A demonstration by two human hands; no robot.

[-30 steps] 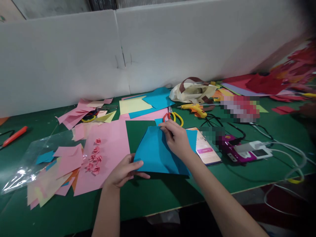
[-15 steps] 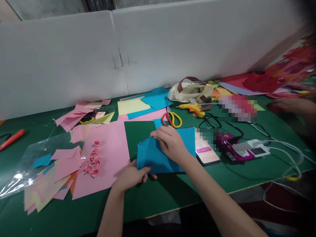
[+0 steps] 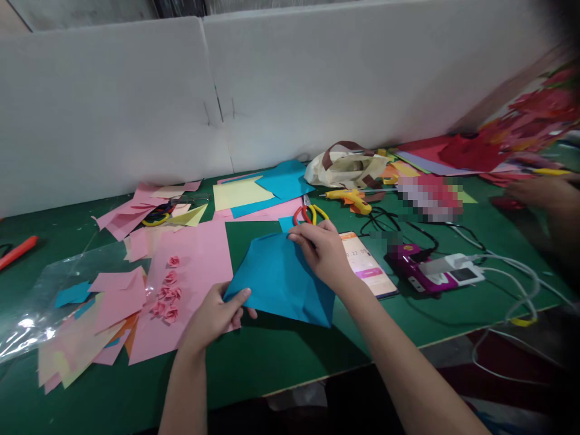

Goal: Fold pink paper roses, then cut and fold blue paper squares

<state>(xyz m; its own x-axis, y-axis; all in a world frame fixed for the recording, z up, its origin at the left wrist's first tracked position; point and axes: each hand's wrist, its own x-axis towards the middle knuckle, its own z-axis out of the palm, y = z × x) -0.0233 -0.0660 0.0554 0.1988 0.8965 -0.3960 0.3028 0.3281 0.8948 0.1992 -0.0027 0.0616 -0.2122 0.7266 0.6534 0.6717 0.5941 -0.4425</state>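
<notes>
A sheet of blue paper (image 3: pixel 278 278) is held between my two hands above the green table, its surface bent and its lower right corner hanging down. My left hand (image 3: pixel 217 311) grips the left edge, thumb on top and fingers beneath. Pinched at the upper edge, the paper is also in the fingers of my right hand (image 3: pixel 321 251). Just beyond that hand lie scissors (image 3: pixel 312 212) with red and yellow handles. Several small pink paper roses (image 3: pixel 170 293) rest on a pink sheet (image 3: pixel 206 260) to the left of my left hand.
A phone (image 3: pixel 367 266) and a purple power strip (image 3: pixel 421 272) with cables lie on the right. Behind them are a yellow glue gun (image 3: pixel 351 198) and a cloth bag (image 3: pixel 344 169). Paper scraps (image 3: pixel 120 296) cover the left. Another person's hand (image 3: pixel 539 190) is at far right.
The blue paper first tipped up and drew narrower, then spread wider again toward the left as my left hand moved left. Another person's hand has come into clearer view at the right.
</notes>
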